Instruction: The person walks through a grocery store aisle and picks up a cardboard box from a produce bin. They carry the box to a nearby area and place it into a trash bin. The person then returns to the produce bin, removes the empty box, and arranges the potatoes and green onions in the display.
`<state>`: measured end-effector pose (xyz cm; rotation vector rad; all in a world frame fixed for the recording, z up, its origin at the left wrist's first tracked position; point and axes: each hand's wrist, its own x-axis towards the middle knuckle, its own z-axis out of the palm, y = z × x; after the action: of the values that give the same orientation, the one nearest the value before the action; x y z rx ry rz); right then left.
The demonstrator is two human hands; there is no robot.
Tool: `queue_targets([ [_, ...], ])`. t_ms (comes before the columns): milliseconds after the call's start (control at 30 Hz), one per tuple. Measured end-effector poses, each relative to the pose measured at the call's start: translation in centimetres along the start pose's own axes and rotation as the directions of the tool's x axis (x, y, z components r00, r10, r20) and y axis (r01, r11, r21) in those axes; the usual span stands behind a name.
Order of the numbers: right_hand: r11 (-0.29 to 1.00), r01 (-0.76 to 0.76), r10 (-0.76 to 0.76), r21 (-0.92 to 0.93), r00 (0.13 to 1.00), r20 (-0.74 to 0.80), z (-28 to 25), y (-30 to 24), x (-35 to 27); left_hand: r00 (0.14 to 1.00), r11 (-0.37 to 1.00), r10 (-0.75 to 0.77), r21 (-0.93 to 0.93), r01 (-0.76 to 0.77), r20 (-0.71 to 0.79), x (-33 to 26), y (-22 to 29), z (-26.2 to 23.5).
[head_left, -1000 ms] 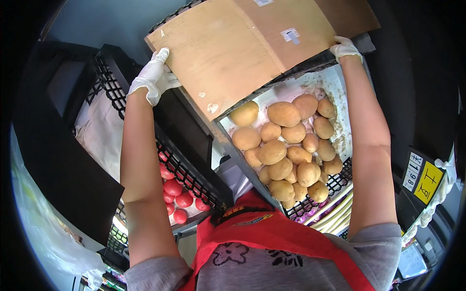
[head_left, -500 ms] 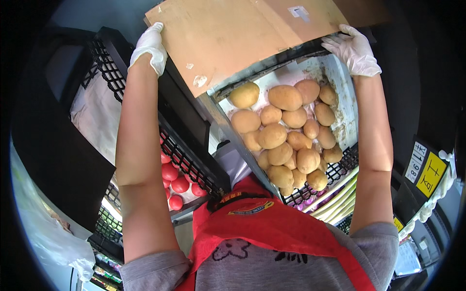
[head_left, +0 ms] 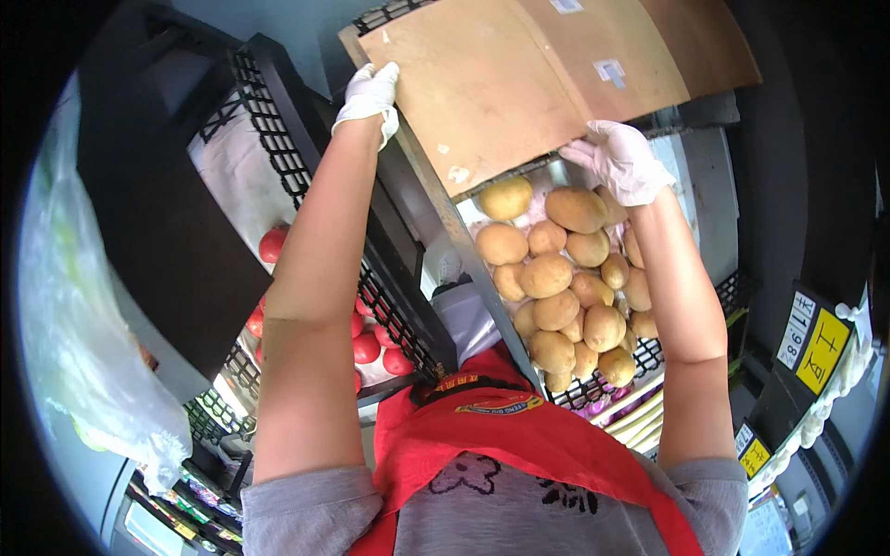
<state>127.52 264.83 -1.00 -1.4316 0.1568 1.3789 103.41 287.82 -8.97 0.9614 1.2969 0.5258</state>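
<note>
A large brown cardboard sheet (head_left: pixel 519 83) is held up over a black mesh crate (head_left: pixel 593 389) filled with several potatoes (head_left: pixel 556 273). My left hand (head_left: pixel 371 93), in a white glove, grips the sheet's left edge. My right hand (head_left: pixel 619 159), also gloved, grips its lower right edge just above the potatoes. The sheet hides the far part of the crate. Both forearms reach up from the lower edge.
Left of the potatoes a second black mesh crate (head_left: pixel 278 130) holds red tomatoes (head_left: pixel 366 347). A clear plastic bag (head_left: pixel 83 324) hangs at far left. Yellow and white price tags (head_left: pixel 811 343) stand at right. A red apron (head_left: pixel 519 454) covers my chest below.
The cardboard sheet has shifted right and up, uncovering more of the potatoes. My right hand has slid down its edge toward the potatoes; my left hand has moved right.
</note>
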Motion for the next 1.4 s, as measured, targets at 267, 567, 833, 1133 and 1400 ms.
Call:
queue_targets([
  [267, 0.426, -0.06, -0.105, -0.903, 0.988, -0.115, -0.9, -5.7, 0.5, 0.997, 0.994, -0.072, -0.085, 0.071, -0.013, -0.7, 2.5, -0.2],
  [567, -0.296, 0.247, -0.535, -0.923, 0.758, 0.374, 5.5, -3.8, 0.4, 0.944, 0.981, 0.193, 0.082, -0.177, -0.267, 0.1, -0.9, 1.3],
  [833, -0.582, 0.31, -0.292, -0.751, 0.783, 0.549, 6.5, -0.7, -0.4, 0.972, 0.935, 0.134, 0.35, -0.059, -0.193, -2.5, 1.1, 1.3],
  [1133, -0.506, -0.106, -0.357, -0.856, 0.929, 0.096, 8.6, -3.5, 4.2, 0.982, 0.612, 0.136, 0.791, 0.019, -0.128, -1.3, 1.8, 0.9],
  [1400, -0.432, -0.147, -0.298, -0.89, 0.955, -0.013, 9.3, -2.4, 6.1, 0.96, 0.505, 0.255, 0.862, -0.029, -0.117, -1.6, 2.5, 0.7],
])
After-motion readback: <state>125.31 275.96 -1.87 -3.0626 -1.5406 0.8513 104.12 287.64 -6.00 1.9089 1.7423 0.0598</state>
